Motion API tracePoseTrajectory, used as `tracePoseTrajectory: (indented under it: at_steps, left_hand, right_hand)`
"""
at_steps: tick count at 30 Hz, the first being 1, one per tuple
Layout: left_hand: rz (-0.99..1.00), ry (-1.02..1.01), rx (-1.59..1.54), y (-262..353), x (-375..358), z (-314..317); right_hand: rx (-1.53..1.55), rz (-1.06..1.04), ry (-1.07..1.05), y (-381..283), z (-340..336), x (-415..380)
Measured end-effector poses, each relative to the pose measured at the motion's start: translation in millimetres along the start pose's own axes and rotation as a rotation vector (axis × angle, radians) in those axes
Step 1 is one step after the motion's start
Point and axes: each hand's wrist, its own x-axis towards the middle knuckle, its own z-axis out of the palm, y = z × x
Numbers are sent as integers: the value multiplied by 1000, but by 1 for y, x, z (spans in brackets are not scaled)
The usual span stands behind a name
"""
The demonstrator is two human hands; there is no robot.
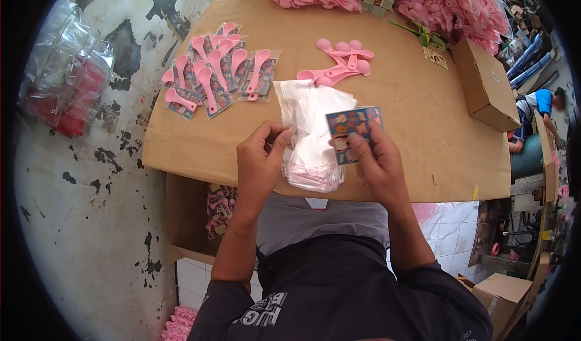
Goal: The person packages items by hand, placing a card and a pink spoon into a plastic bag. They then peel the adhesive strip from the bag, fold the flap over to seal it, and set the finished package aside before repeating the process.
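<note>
So the right hand has a small printed card pinched between thumb and fingers, held just right of the stack of clear plastic bags on the cardboard table. The left hand is on the stack's left edge, fingers curled and pinching the top bag. The card sits right beside the bags, touching or overlapping them, its long side running roughly left-right and tilted a bit. It's colourful, blue border, cartoon-ish print, too small to read. Farther off there's a loose pile of pink spoons, and to the far left, already bagged spoons.
</note>
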Motion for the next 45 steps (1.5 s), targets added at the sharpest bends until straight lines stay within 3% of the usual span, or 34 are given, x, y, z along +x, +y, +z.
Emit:
tracePoseTrajectory:
  at_steps: [1, 4, 6, 7, 10, 13, 16, 20, 22, 28, 32, 37, 45]
  left_hand:
    - [0, 4, -1, -1, 0, -1]
    - [55, 17, 80, -9, 0, -5]
    - [47, 129, -297, -18, 4, -8]
    - [49, 132, -296, -18, 4, -12]
    - [-62, 31, -678, -9, 3, -19]
    - [-163, 99, -808, 12, -1, -13]
    - [-134, 121, -895, 11, -3, -7]
    - [-66, 97, -896, 3, -1, 2]
    - [-4, 127, -914, 2, -1, 11]
    - [-121, 56, -964, 19, -6, 28]
    - [-133, 46, -982, 25, -9, 33]
    - [-77, -4, -866, 24, -12, 33]
    - [-31, 23, -926, 31, -15, 30]
  right_hand:
    - [-1, -1, -3, -1, 5, -1]
    - [-461, -138, -63, 2, 14, -5]
    - [-478, -134, -56, 4, 16, -5]
    - [-497, -130, -48, 4, 16, -5]
    - [-423, -90, -62, -7, 16, -6]
    - [-405, -206, 84, -3, 13, -7]
    - [-301, -178, 199, 1, 6, -8]
    - [-249, -152, 137, 3, -5, -11]
    - [-30, -7, -11, 4, -7, -15]
    - [244, 6, 6, 2, -3, -15]
    - [224, 9, 50, 0, -3, -17]
    - [-97, -30, -68, -4, -9, -19]
    - [16, 84, -84, -13, -13, -19]
